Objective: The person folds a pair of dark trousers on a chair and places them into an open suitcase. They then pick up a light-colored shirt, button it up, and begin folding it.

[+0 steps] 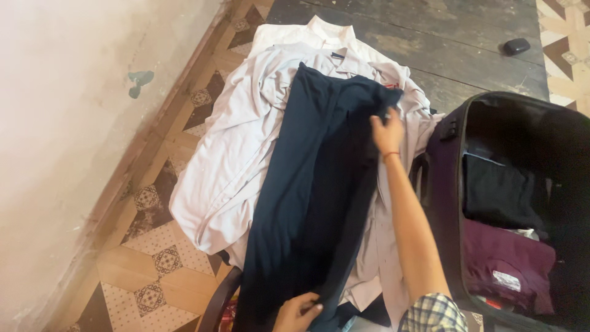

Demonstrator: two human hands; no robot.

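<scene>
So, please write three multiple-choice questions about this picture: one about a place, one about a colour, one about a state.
1. Where does the suitcase lie?
A. Right of the clothes pile
B. Left of it, by the wall
C. On top of it

2. What colour is the garment both hands hold?
A. Red
B. Dark navy
C. Yellow

3. How is the suitcase?
A. Zipped shut
B. Open, empty
C. Open, with folded clothes inside

Answers:
1 A: it fills the right edge of the view.
2 B: the right hand and left hand grip dark navy cloth over pale shirts.
3 C: black and maroon clothes show inside.
</scene>
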